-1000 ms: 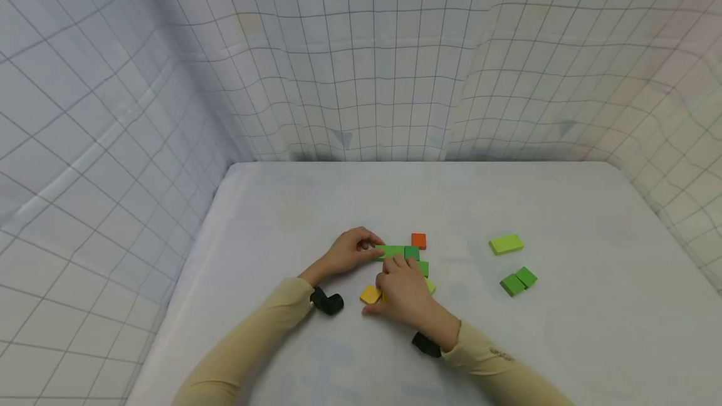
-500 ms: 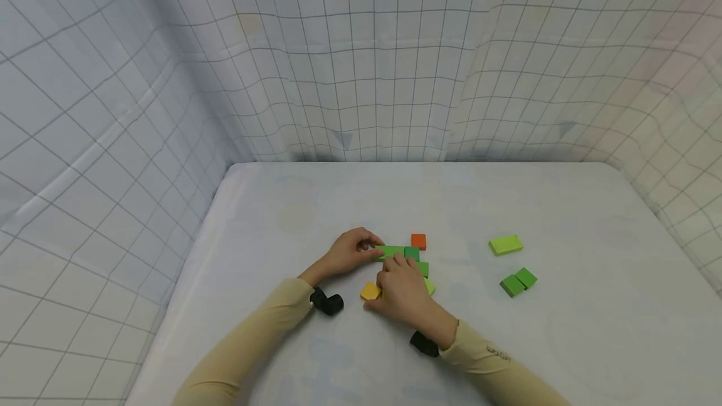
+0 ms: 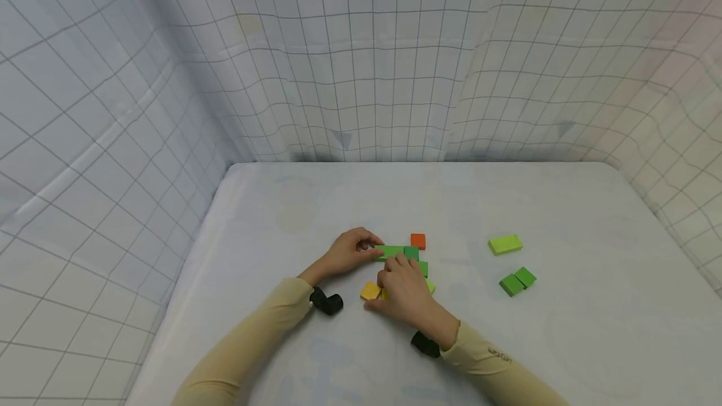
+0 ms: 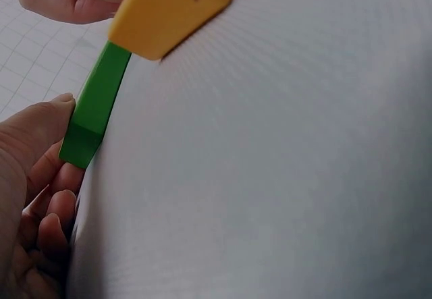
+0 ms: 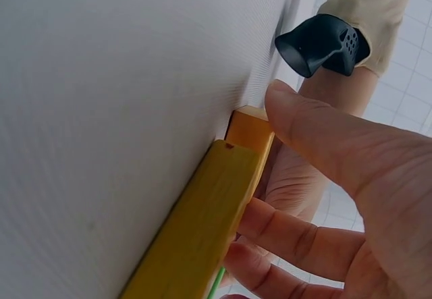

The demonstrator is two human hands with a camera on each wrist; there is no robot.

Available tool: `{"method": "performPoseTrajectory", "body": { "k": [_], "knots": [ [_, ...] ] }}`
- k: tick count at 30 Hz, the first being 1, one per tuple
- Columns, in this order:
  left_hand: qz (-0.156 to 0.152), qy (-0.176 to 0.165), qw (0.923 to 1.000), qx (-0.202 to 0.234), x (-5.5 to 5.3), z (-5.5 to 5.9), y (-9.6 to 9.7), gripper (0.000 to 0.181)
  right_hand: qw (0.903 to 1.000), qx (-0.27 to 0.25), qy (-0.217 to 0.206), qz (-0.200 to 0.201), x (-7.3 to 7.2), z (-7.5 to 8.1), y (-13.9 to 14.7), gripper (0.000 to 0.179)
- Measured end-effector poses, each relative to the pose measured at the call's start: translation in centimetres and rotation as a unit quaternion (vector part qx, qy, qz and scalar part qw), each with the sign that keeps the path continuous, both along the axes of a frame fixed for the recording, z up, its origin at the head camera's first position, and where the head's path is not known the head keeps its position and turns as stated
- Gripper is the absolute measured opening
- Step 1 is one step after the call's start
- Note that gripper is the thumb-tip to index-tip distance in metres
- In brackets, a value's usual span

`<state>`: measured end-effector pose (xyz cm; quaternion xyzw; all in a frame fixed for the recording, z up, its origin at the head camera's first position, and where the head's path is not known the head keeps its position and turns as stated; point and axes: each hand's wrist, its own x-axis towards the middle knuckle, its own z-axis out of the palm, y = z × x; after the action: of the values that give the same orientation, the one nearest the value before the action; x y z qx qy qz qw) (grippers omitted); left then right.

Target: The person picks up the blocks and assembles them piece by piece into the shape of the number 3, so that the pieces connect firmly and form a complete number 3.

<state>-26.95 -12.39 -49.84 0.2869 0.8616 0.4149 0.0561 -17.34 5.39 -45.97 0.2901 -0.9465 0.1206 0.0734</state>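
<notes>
In the head view, my left hand (image 3: pixel 348 250) pinches the left end of a long green block (image 3: pixel 393 252), thumb on one side and fingers on the other. My right hand (image 3: pixel 407 290) lies over the blocks nearer to me. Its thumb touches an orange block (image 5: pixel 250 130), with fingertips on the opposite side. A long yellow block (image 5: pixel 199 225) lies against the orange one and is mostly hidden from above. Joined to the long green block's right is a dark green cube (image 3: pixel 412 253). Below it, a green block (image 3: pixel 423 268) and a lime block (image 3: pixel 431 286) show partly.
A red block (image 3: pixel 418 241) lies just behind the dark green cube. Off to the right are a lime oblong block (image 3: pixel 505 244) and two green blocks (image 3: pixel 512 284) side by side. A white cloth covers the table (image 3: pixel 282 205); gridded curtains (image 3: pixel 389 80) surround it.
Over the last second the right thumb has shifted slightly up toward the orange block. The left hand and the other blocks stay where they were.
</notes>
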Motion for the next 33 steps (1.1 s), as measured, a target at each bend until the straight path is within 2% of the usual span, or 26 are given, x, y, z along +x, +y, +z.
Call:
{"method": "performPoseTrajectory", "body": {
  "k": [10,14,18,20,24,29,33],
  "knots": [
    [-0.002,0.000,1.0000,0.003,0.0,0.1,0.1,0.019,1.0000,-0.002,-0.006,-0.007,0.2,0.3,0.5,0.044],
    [-0.003,0.007,1.0000,0.004,0.2,0.1,0.0,0.018,0.9991,-0.041,0.001,-0.011,0.2,0.7,2.1,0.039],
    [0.000,0.011,0.9998,0.013,0.4,0.0,0.1,0.018,0.9944,-0.104,0.012,-0.016,-0.1,1.0,5.2,0.024],
    [0.005,0.005,0.9999,0.012,0.4,-0.2,0.2,0.018,0.9919,-0.123,0.001,-0.033,-0.2,0.9,7.3,0.018],
    [0.009,0.005,0.9999,0.006,0.4,-0.6,0.3,0.018,0.9852,-0.143,-0.038,-0.086,-0.1,0.7,11.8,0.014],
    [0.011,0.012,0.9998,0.005,0.4,-0.5,0.3,0.018,0.9735,-0.151,-0.061,-0.160,0.1,0.7,17.2,0.019],
    [0.012,0.014,0.9998,0.001,0.4,-0.3,0.2,0.019,0.9709,-0.140,-0.077,-0.178,0.5,0.2,19.9,0.023]
  ]
}}
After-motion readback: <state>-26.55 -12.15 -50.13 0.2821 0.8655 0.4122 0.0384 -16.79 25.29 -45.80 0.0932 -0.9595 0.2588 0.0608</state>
